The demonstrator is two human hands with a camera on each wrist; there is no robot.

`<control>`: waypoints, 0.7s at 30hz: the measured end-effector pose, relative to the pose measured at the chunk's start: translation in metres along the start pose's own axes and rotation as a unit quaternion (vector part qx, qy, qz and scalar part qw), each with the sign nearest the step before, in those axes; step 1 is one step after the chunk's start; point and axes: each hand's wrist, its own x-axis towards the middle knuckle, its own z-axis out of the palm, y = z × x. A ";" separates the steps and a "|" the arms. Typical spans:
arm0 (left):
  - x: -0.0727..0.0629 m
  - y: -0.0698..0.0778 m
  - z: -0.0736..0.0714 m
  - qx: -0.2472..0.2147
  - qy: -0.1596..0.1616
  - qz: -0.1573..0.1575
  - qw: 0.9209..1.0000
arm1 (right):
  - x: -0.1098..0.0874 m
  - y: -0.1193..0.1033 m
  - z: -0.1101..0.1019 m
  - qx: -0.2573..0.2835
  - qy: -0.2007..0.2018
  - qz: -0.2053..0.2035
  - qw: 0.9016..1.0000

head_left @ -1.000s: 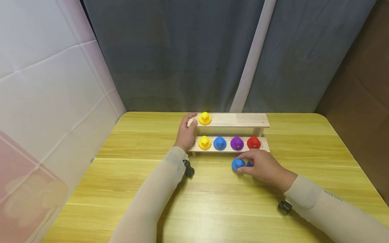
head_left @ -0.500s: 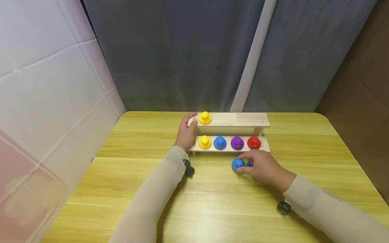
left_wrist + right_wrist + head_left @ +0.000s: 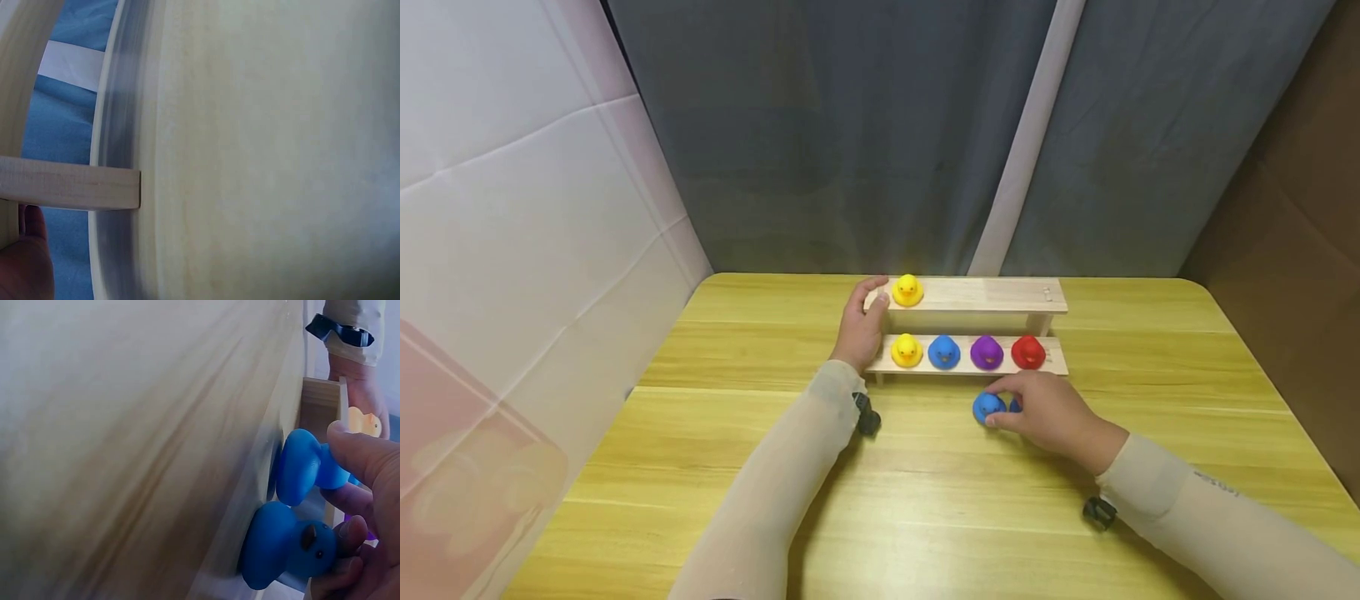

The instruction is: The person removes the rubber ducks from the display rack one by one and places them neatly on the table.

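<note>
At its left end, the two-tier wooden rack (image 3: 973,293) is gripped by my left hand (image 3: 857,333), thumb in front and fingers behind. Part of that hand also shows beside a rack leg (image 3: 75,185) in the left wrist view. On the table before the rack, my right hand (image 3: 1054,412) pinches a blue rubber duck (image 3: 987,407) between thumb and index finger. A second blue duck (image 3: 269,544) sits close beside it, by the curled other fingers; in the head view the hand mostly hides it.
A yellow duck (image 3: 907,290) stands at the left of the upper shelf. Along the lower shelf are yellow (image 3: 906,351), blue (image 3: 943,352), purple (image 3: 987,353) and red (image 3: 1027,352) ducks. Behind the wooden table (image 3: 925,517) hangs a grey curtain (image 3: 850,150).
</note>
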 end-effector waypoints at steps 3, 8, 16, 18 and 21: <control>0.000 0.001 0.000 0.000 0.002 -0.002 1.000 | 0.000 0.000 0.000 -0.001 -0.002 0.002 1.000; 0.000 0.001 0.001 0.001 0.002 -0.004 1.000 | 0.001 0.001 0.000 0.000 -0.005 0.008 1.000; 0.001 0.000 0.001 -0.001 0.003 -0.010 1.000 | 0.000 -0.001 -0.002 0.003 -0.006 0.007 1.000; 0.000 0.000 0.001 0.000 0.002 -0.010 1.000 | 0.000 -0.002 -0.003 0.005 -0.009 0.009 1.000; 0.001 0.000 0.001 0.000 0.003 -0.005 1.000 | -0.001 -0.004 -0.006 0.018 -0.012 0.013 1.000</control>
